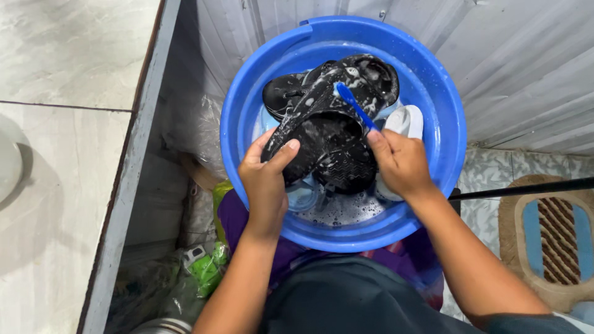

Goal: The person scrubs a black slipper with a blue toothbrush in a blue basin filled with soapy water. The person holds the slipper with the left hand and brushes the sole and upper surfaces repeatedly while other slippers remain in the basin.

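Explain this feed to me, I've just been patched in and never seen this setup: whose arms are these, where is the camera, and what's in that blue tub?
There is no machine here. The single picture comes from a camera worn on a person's head, looking straight down at their own two bare hands. The blue basin sits in front of them, with soapy water at the bottom. The left hand grips a black sandal, wet and flecked with suds, holding it up over the water. The right hand holds a blue toothbrush, its head resting on the sandal's strap. Something white lies in the basin behind the right hand; I cannot tell what it is. Around the basin: corrugated metal sheeting behind, a pale tiled floor at the left, and a striped mat at the right.
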